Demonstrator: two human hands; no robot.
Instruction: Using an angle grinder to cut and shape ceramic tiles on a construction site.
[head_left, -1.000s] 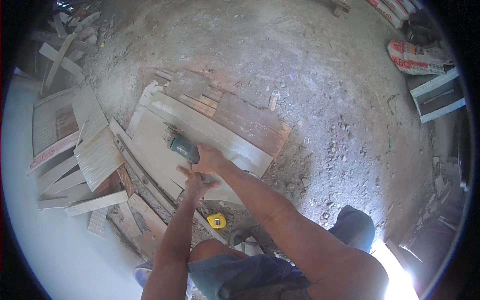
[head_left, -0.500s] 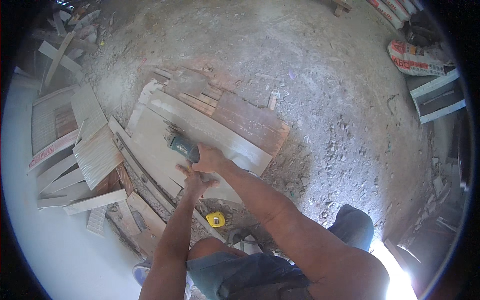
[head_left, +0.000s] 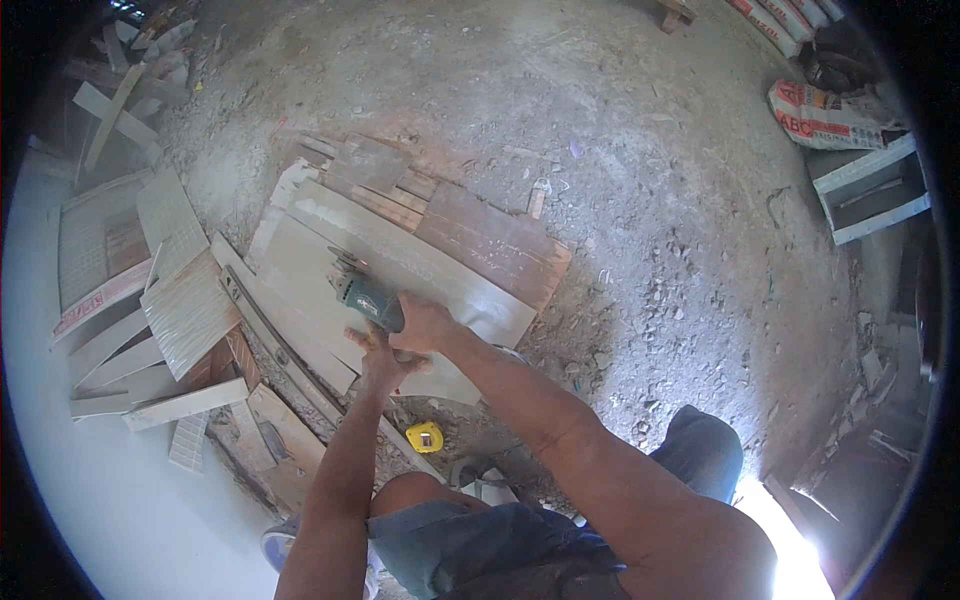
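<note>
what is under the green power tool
Pale flat panels show around and below the green power tool. The stretch directly beneath its body, and under the right hand gripping it, is covered, so any marks there cannot be seen.

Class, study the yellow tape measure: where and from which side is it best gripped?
The tape measure is probably best gripped around its squat, boxy case, coming from above and slightly from the right: its top lies uncovered, while a pale strip runs close along its lower left.
</note>
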